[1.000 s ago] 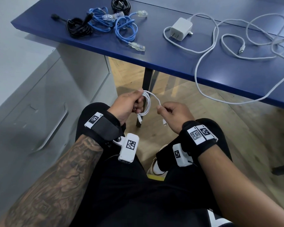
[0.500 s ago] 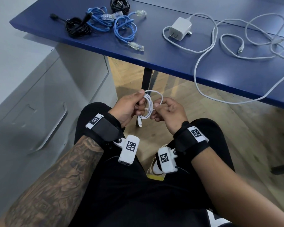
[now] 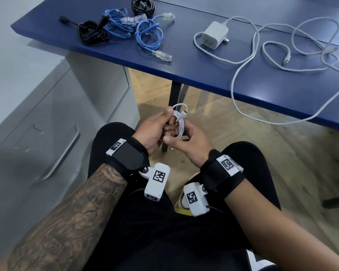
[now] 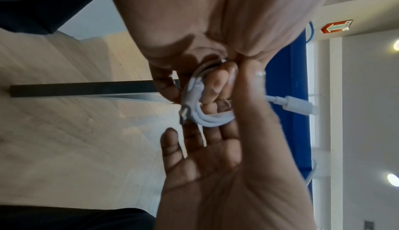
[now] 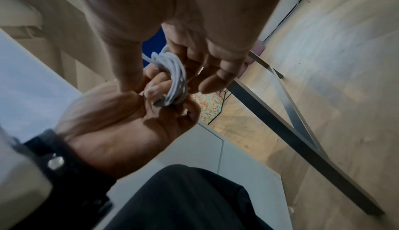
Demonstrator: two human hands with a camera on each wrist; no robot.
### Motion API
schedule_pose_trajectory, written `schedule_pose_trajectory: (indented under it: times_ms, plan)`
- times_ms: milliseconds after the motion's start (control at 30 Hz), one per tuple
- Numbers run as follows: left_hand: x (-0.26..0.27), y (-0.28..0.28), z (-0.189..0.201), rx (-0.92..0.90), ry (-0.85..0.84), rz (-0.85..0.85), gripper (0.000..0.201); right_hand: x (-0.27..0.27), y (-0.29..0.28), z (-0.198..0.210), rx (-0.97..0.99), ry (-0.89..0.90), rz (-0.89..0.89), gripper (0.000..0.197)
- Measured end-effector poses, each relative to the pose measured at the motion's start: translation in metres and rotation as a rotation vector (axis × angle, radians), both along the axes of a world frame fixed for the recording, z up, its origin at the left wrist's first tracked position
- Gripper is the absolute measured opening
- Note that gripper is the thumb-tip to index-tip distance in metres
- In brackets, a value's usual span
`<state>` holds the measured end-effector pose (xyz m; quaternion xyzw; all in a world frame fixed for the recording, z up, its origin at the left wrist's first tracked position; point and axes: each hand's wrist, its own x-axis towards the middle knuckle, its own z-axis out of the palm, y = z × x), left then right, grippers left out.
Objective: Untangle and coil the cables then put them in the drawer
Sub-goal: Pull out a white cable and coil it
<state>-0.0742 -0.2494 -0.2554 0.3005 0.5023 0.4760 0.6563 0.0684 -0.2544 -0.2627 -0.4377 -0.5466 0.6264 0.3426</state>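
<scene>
1. The white coil (image 3: pixel 178 122) is held between both hands, below the near edge of the counter (image 3: pixel 213 75), above the lap. Its long axis runs toward and away from the counter.
2. The left hand (image 3: pixel 155 132) is clamped on the coil, with fingers through the loops. The right hand (image 3: pixel 188 141) is curled around the coil's near end.
3. The drawer (image 3: pixel 47 149) is left of the coil, so I judge the left hand is nearer.
4. On the counter: two blue cables (image 3: pixel 145 34), two black bundles (image 3: pixel 92 32), one charger (image 3: pixel 214 35), two loose white cables (image 3: pixel 282 55) I think.
</scene>
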Motion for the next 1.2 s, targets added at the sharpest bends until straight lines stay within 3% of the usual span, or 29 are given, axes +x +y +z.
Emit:
schedule_pose_trajectory:
  times_ms: [100,300,367,467,600,767,867,933,1067,1200]
  plan:
    - [0.002,0.001,-0.004,0.041,0.026,0.025,0.032,-0.002,0.003,0.007,0.022,0.01,-0.128,0.017]
    - [0.012,-0.004,-0.004,0.06,0.116,-0.029,0.025,0.003,0.024,0.008,0.106,-0.042,-0.237,0.02]
    - [0.017,-0.005,-0.002,0.06,0.037,-0.039,0.025,0.007,0.029,0.01,0.136,-0.082,-0.232,0.011]
    - [0.019,-0.005,0.004,0.028,-0.14,-0.057,0.006,0.009,0.034,0.013,0.09,-0.073,-0.242,0.012]
    - [0.017,-0.004,-0.002,0.056,-0.127,-0.086,0.004,0.008,0.033,0.013,0.042,-0.069,-0.225,0.014]
    - [0.012,-0.002,-0.004,0.072,-0.132,-0.095,0.022,0.007,0.036,0.016,0.021,-0.066,-0.19,0.016]
    - [0.009,-0.002,-0.004,0.119,-0.084,-0.099,0.018,0.011,0.039,0.026,-0.13,0.008,-0.15,0.039]
    - [0.004,-0.002,-0.004,0.121,-0.046,-0.112,0.014,0.016,0.041,0.029,-0.106,-0.006,-0.097,0.046]
    - [-0.001,-0.002,-0.001,0.144,0.01,-0.149,0.011,0.019,0.04,0.027,0.065,-0.096,-0.028,0.006]
    - [-0.002,-0.003,-0.001,0.203,0.09,-0.189,0.005,0.017,0.042,0.029,0.04,-0.07,-0.031,0.008]
